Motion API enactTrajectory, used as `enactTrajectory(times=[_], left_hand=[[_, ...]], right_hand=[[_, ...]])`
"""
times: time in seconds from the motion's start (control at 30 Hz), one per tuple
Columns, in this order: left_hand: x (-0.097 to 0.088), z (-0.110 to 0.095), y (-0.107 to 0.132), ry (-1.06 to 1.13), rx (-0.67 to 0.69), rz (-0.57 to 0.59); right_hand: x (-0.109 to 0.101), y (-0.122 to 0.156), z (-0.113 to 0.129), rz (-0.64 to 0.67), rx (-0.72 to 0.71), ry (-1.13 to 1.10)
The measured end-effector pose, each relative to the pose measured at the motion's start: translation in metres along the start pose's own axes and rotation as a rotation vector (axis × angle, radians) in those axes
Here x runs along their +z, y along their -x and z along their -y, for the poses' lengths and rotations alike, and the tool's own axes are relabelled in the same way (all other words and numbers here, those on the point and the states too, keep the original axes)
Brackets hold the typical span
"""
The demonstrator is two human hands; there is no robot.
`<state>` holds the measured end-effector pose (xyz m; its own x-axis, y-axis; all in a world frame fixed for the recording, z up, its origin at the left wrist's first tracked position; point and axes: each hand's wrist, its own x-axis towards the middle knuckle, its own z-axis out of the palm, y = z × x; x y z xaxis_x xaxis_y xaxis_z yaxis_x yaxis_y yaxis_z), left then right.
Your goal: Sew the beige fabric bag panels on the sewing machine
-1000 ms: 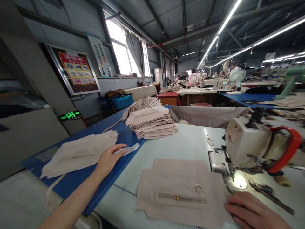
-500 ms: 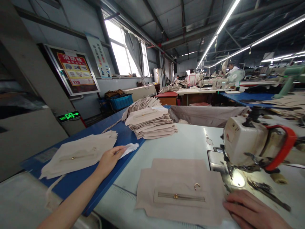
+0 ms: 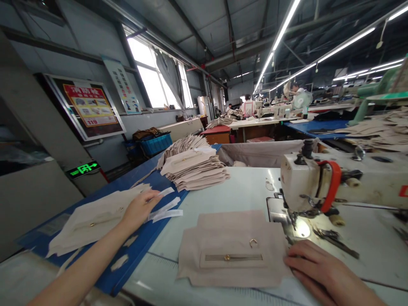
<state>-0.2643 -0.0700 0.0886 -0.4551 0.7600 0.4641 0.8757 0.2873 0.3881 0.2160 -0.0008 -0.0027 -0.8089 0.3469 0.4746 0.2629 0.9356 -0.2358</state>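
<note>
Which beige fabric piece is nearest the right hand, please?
The front piece, beside the right hand; the left fabric and rear stack lie farther away.

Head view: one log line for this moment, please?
Left hand: at white strips; right hand: edge of beige fabric panel; sewing machine: light on

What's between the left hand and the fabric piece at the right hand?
In the head view, from left hand to fabric piece: white strips, blue surface, then pale tabletop.
</note>
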Motion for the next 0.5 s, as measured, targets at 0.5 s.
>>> enactTrajectory(times=[0.5], left_hand=[[0.068,-0.215,0.110,0.390,0.110,0.936]], right_hand=[[-0.006,0.003,0.006,-0.179,0.247,-0.364]])
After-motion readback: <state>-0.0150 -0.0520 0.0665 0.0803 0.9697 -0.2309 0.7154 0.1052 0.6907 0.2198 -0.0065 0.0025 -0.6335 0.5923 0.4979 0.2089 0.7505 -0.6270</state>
